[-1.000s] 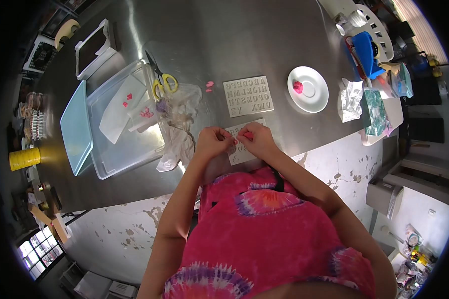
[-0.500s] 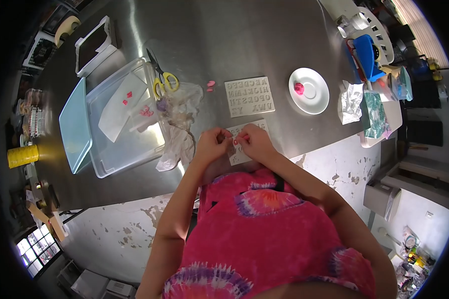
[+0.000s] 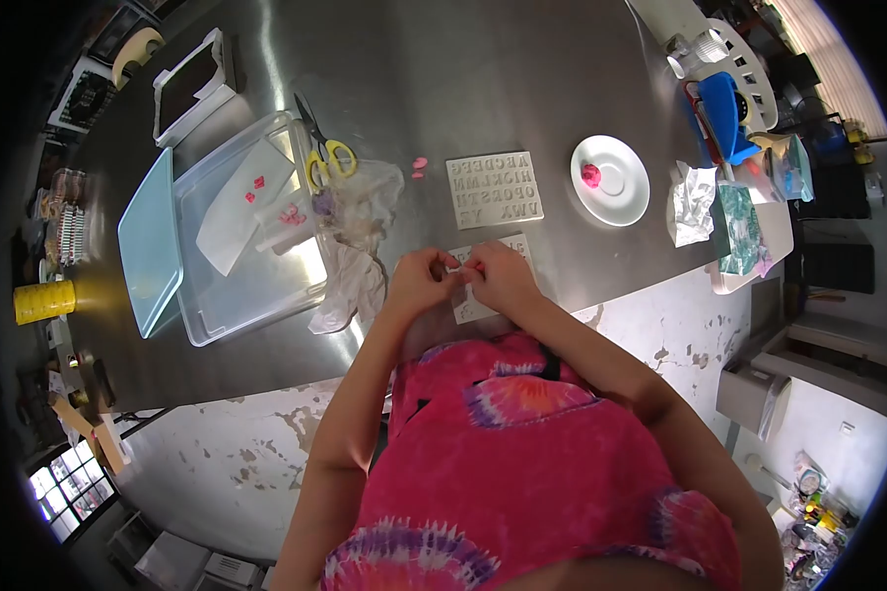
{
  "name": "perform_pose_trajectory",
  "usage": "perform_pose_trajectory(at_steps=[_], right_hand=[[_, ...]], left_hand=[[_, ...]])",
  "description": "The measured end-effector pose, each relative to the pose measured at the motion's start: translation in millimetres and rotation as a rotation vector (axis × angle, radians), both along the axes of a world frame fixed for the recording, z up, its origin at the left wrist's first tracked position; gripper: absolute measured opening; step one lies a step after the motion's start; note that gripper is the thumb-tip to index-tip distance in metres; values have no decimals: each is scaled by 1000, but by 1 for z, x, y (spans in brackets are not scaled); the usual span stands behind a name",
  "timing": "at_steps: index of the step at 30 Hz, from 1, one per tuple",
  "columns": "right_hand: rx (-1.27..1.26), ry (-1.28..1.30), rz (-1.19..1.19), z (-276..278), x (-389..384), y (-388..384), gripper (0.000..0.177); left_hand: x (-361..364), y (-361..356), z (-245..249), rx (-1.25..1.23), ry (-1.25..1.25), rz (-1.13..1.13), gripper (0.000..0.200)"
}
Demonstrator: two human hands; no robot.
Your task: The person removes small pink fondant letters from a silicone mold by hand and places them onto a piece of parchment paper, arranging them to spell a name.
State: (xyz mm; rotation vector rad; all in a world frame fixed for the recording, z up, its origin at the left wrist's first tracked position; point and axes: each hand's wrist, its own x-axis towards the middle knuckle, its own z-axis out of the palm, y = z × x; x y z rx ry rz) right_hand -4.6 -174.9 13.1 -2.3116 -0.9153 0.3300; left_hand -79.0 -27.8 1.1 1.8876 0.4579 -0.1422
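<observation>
My left hand (image 3: 423,280) and my right hand (image 3: 503,278) meet over a pale letter mold (image 3: 475,310) near the table's front edge. Thumb and fingers are pinched on both hands, and their tips touch or nearly touch. Whatever sits between them is too small and covered to make out. Just beyond lies a second letter mold (image 3: 494,190), with rows of alphabet cavities. Small pink pieces of dough (image 3: 420,164) rest on the metal table to its left. To the right, a white saucer (image 3: 629,202) carries a pink lump of dough (image 3: 590,176).
A clear plastic box (image 3: 217,320) at left holds white paper (image 3: 229,222) with small red pieces. Beside it are a blue lid (image 3: 153,246), yellow-handled scissors (image 3: 331,164) and crumpled plastic wrap (image 3: 350,286). At right sit crumpled foil (image 3: 693,205) and a blue container (image 3: 724,113).
My fingertips have drawn closer together over the near mold. The red bit that showed between them before is now out of sight. The view has shifted slightly.
</observation>
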Motion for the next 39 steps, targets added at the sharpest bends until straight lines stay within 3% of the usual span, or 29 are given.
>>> perform_pose_trajectory(at_steps=[4, 6, 10, 12, 16, 18, 21, 27, 33, 39], right_hand=[[11, 68, -26, 0, 2, -1, 11], [166, 285, -15, -3, 6, -5, 11], [132, 250, 84, 0, 6, -10, 11], [39, 20, 52, -2, -1, -5, 13], [95, 68, 0, -3, -1, -5, 14], [191, 418, -114, -1, 4, -6, 12], [183, 278, 37, -1, 4, -12, 11], [108, 51, 80, -3, 0, -10, 14], [143, 281, 45, 2, 6, -11, 13], [92, 147, 89, -2, 4, -8, 15]], left_hand=[[1, -1, 3, -8, 16, 25, 24], [-1, 0, -1, -12, 34, 30, 23], [-2, 0, -6, -47, -9, 27, 24], [-3, 1, -4, -55, -13, 12, 24], [1, 3, 4, -12, -6, -36, 26], [-1, 3, 4, -32, 33, -27, 26], [-1, 2, -2, -41, 2, -32, 27], [0, 2, -5, -77, 31, -26, 23], [0, 2, 1, -109, 46, 15, 25], [0, 3, -5, -115, 42, 19, 27]])
